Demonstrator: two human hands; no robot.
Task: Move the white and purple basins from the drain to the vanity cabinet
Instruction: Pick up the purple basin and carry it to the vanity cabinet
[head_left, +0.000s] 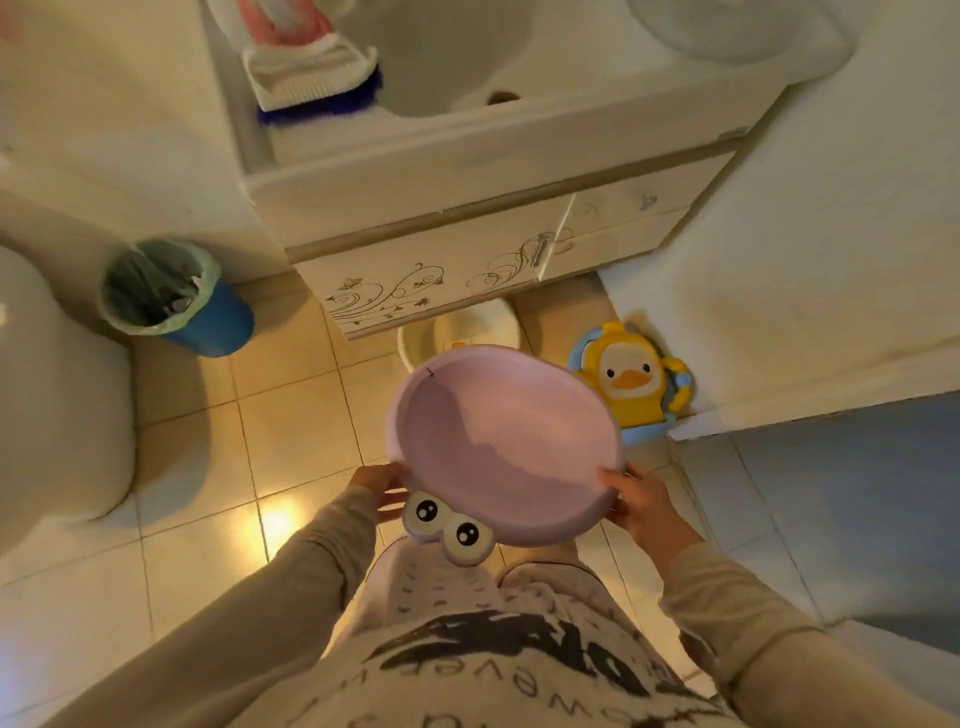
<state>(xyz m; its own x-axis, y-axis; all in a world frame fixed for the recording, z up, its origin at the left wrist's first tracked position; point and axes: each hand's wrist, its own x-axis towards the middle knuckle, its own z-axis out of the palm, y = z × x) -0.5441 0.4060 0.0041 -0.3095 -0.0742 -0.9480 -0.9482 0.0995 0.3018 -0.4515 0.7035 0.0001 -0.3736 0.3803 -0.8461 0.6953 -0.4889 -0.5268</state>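
Observation:
I hold the purple basin (504, 447) in the air above the tiled floor, tilted, its cartoon eyes toward me. My left hand (382, 488) grips its near-left rim and my right hand (636, 501) grips its near-right rim. Behind it, the white basin (457, 327) stands on the floor, half tucked under the vanity cabinet (467, 249); the purple basin hides its near part. The cabinet doors, with a swirl pattern, are closed.
A blue bin with a green liner (171, 301) stands left of the cabinet. A toilet (57, 395) fills the left edge. A yellow duck seat (631, 379) leans against the right wall. A brush and cloth (317, 78) lie on the sink top.

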